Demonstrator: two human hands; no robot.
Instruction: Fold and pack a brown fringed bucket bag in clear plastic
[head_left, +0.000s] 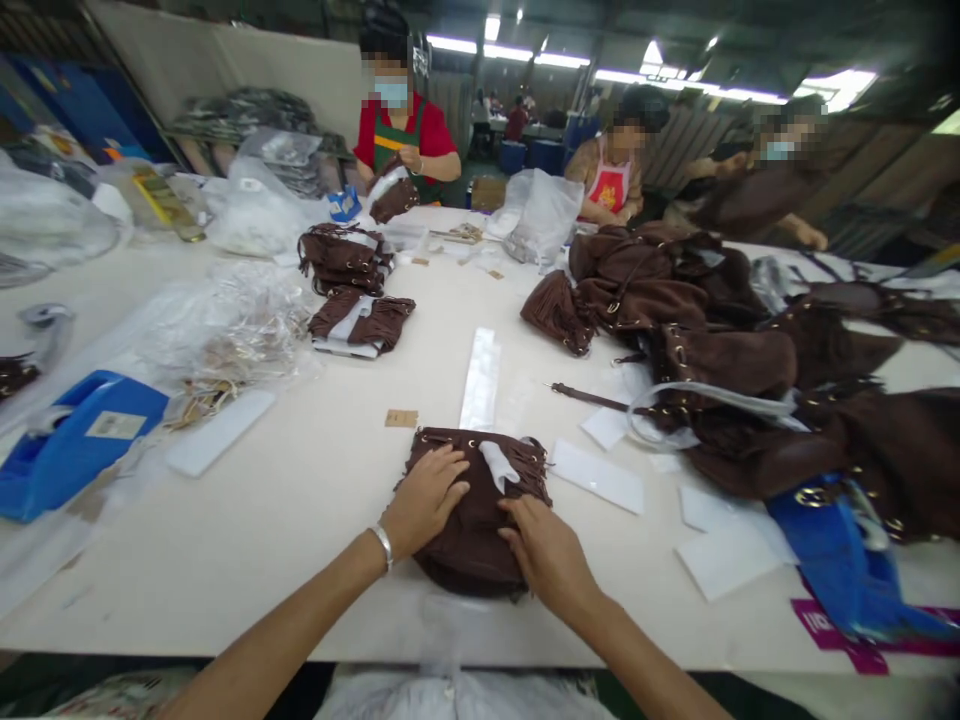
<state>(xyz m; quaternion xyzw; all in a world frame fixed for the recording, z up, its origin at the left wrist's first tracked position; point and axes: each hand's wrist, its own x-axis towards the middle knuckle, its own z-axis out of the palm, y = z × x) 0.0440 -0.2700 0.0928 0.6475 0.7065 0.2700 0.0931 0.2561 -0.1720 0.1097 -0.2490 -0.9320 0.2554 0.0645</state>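
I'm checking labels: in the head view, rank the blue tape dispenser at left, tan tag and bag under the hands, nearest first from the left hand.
1. Bag: beneath the left hand, touching it.
2. Tan tag: beyond the hand, slightly left.
3. Blue tape dispenser: far left.

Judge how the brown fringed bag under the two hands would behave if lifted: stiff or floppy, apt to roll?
The brown fringed bag would probably sag somewhat, since its body looks like soft, suede-like material. Its fringe would likely swing, being made of thin, separate strands. Rolling seems unlikely, as it lies fairly flat on the table.
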